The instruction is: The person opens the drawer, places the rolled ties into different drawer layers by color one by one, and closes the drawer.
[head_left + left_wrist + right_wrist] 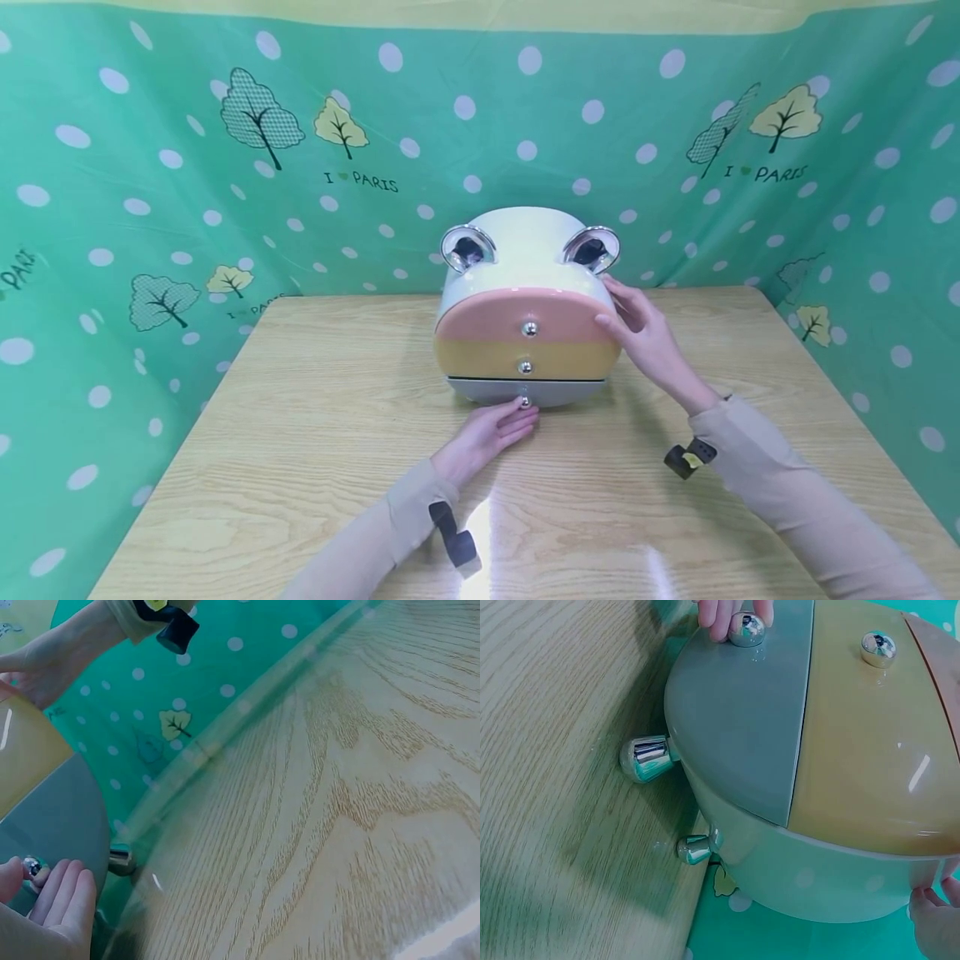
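A frog-shaped drawer box (525,229) stands on the table, white on top with two silver-rimmed eyes. Its front has a pink drawer (480,315), a yellow drawer (480,357) and a grey bottom drawer (480,389), each with a round silver knob. My left hand (491,429) pinches the bottom knob (32,865) between thumb and fingers. A thin dark line runs along the grey drawer's top edge. Against the box's right side rests my right hand (645,333), thumb near the front edge and fingers further back; the right wrist view shows only part of it.
The box stands on short silver feet (646,759) on the wooden table (337,467). Behind and at both sides hangs a green dotted cloth (420,100) with tree prints. Both wrists wear black camera straps (453,537).
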Tool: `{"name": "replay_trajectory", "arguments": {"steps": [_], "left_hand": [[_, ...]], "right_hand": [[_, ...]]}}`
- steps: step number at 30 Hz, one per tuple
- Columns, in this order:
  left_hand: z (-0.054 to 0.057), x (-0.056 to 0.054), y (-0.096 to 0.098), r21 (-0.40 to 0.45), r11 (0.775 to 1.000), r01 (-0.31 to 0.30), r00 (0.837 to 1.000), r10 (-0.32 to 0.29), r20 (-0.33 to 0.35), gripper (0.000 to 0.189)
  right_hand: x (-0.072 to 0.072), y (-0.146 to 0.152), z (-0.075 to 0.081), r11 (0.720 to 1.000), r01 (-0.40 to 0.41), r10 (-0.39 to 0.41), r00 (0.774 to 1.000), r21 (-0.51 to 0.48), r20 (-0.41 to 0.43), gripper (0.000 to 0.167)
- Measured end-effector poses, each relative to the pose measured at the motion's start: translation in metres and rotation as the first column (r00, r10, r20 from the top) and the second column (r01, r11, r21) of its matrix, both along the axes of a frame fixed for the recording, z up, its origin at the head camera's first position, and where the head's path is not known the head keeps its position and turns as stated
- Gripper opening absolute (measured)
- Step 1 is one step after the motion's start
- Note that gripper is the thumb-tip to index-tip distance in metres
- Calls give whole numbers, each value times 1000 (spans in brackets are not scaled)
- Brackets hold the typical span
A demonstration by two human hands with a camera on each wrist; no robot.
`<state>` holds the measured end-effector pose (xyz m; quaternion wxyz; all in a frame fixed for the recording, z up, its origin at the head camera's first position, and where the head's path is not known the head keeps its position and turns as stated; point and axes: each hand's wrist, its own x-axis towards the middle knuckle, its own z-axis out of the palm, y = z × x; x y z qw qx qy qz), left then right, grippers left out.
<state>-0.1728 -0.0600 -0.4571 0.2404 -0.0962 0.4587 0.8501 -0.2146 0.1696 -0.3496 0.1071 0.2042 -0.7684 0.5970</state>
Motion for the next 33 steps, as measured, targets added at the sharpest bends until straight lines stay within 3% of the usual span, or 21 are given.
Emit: {"name": "replay_trajectory", "arguments": {"steps": [23,33], "left_hand": [[1,-1,-1,-7,1000,23,1000,-23,-19,38],[-2,-7,-3,8,999,49,999,-49,16,31]], "right_hand": [[2,0,0,1000,-8,7,1000,-15,-6,48],[2,-1,0,1000,-2,2,1000,-11,4,50]]}}
